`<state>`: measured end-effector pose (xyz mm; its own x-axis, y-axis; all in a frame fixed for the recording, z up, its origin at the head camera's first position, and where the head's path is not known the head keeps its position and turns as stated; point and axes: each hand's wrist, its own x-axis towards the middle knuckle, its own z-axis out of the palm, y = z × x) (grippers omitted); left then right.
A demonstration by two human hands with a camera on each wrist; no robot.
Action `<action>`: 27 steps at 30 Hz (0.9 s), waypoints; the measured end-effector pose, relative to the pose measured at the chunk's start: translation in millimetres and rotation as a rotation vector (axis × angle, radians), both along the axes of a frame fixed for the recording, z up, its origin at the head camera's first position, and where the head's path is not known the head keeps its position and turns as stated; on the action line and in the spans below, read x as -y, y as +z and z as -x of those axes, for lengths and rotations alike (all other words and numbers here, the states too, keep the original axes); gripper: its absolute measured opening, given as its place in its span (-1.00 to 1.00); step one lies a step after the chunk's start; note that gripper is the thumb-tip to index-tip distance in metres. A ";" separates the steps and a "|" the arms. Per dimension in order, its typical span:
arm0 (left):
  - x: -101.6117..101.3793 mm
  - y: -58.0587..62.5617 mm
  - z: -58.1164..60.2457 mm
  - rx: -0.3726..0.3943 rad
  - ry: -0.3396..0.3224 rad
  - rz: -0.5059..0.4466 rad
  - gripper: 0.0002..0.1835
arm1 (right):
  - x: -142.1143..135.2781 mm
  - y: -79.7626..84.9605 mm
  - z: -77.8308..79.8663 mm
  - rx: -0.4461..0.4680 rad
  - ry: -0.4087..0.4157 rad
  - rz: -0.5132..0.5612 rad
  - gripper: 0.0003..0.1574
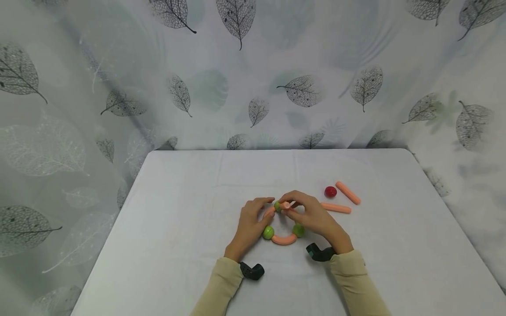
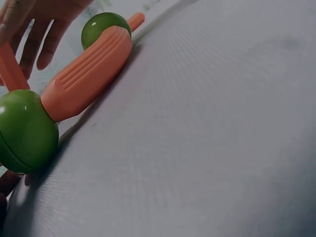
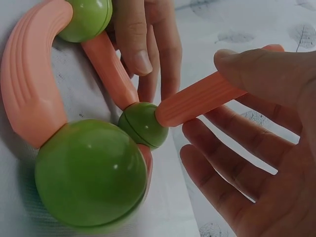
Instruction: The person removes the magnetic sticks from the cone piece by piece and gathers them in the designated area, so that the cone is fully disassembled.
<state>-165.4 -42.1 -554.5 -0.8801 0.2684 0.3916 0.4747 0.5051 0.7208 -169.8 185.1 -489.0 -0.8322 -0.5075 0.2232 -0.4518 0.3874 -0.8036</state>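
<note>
A right hand (image 1: 312, 216), thumb and fingers closed, pinches an orange stick (image 3: 202, 98), its near end meeting a green ball (image 3: 143, 125) in a ring (image 1: 283, 240). The left hand (image 1: 250, 220) is at the ring's left side; whether its fingers grip is unclear. Beyond the right fingers: a red ball (image 1: 330, 192) and spare sticks (image 1: 348, 193). A hard push on the stick could twist the ring apart if poorly braced.

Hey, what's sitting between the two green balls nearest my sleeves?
One curved orange stick links the left green ball to the right green ball, as the head view shows.
</note>
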 end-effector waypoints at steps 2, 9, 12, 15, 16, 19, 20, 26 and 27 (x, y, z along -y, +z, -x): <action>-0.1 0.6 0.8 0.024 -0.015 0.015 -0.55 | 0.2 -1.3 -0.2 0.012 -0.010 0.008 -0.65; -0.8 1.9 10.6 0.061 -0.100 0.086 -0.56 | -0.9 -6.4 1.0 0.053 -0.053 0.052 -0.65; -2.5 2.5 12.4 0.055 -0.093 0.100 -0.56 | -1.7 -6.0 1.2 0.065 -0.072 0.071 -0.66; -3.6 2.6 13.1 0.058 -0.073 0.111 -0.57 | -1.7 -4.5 0.7 0.102 -0.095 0.076 -0.66; -3.9 2.3 13.2 0.058 -0.066 0.114 -0.58 | -1.7 -3.9 0.7 0.115 -0.103 0.077 -0.66; -4.7 1.0 13.7 0.055 -0.050 0.122 -0.59 | -2.8 -4.4 1.2 0.151 -0.130 0.076 -0.65; -4.9 0.5 13.8 0.057 -0.046 0.125 -0.59 | -3.4 -5.0 1.5 0.158 -0.135 0.079 -0.64; -5.5 -2.4 13.9 0.038 -0.046 0.131 -0.61 | -9.4 -16.2 5.2 0.190 -0.128 0.137 -0.66; -5.4 -3.0 14.0 0.038 -0.047 0.134 -0.61 | -10.5 -18.2 5.7 0.202 -0.127 0.152 -0.66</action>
